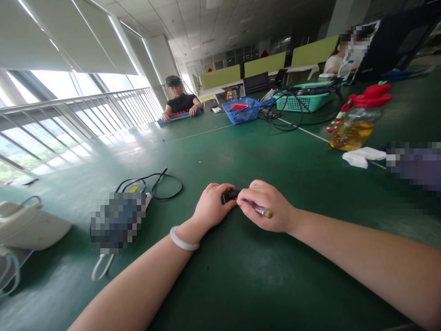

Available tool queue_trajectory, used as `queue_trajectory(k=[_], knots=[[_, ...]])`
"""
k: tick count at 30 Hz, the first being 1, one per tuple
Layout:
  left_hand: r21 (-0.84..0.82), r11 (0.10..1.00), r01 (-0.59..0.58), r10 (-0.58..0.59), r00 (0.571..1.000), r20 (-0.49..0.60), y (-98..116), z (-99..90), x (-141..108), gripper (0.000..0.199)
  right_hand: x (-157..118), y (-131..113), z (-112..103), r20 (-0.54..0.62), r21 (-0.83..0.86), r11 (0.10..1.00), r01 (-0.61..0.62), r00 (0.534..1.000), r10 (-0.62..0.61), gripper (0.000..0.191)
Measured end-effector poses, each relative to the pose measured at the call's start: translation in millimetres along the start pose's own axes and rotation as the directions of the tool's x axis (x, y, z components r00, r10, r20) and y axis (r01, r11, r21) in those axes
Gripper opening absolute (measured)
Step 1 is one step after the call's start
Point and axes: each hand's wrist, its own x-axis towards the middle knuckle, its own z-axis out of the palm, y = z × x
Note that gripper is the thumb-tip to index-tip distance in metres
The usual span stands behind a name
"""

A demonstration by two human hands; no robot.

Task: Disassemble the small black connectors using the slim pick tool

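My left hand (212,204) is closed around a small black device (230,196), pressing it against the green table, fingers on the far side and thumb on the near side. Small light marks show on its dark top; the rest is covered by my hands. My right hand (265,207) is closed on a slim pen-like tool (257,208) with a clear purplish shaft and a tan rounded end pointing toward me. Its front end meets the device, but the tip is hidden behind my fingers.
Left of my hands lie a blurred-out object (119,220) with a black cable (167,186), and a white device (31,225). Farther off stand a blue basket (241,112), a green basket (299,102) and a red-lidded bottle (356,124). A person (181,101) sits across the table (186,156).
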Motion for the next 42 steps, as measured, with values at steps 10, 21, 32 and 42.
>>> queue_trajectory(k=[10,21,32,42], knots=[[-0.010,1.000,0.019,-0.019,1.000,0.001,3.0,-2.0,-0.5,0.031,1.7,-1.8,-0.6,0.059,0.055,0.998,0.023,0.998,-0.026,0.023],[-0.008,1.000,0.023,-0.023,1.000,-0.004,2.9,-1.6,0.0,0.031,1.3,0.2,-0.6,0.088,0.080,0.997,0.022,0.996,-0.029,0.028],[-0.016,0.999,0.034,-0.034,0.999,0.010,3.8,-3.0,-0.1,0.030,0.2,2.8,1.5,0.068,0.040,0.995,0.086,0.994,-0.089,0.028],[0.000,1.000,0.024,-0.024,1.000,0.000,1.0,-1.1,0.1,0.029,0.2,4.3,1.1,-0.025,0.068,0.997,0.021,1.000,-0.020,0.032]])
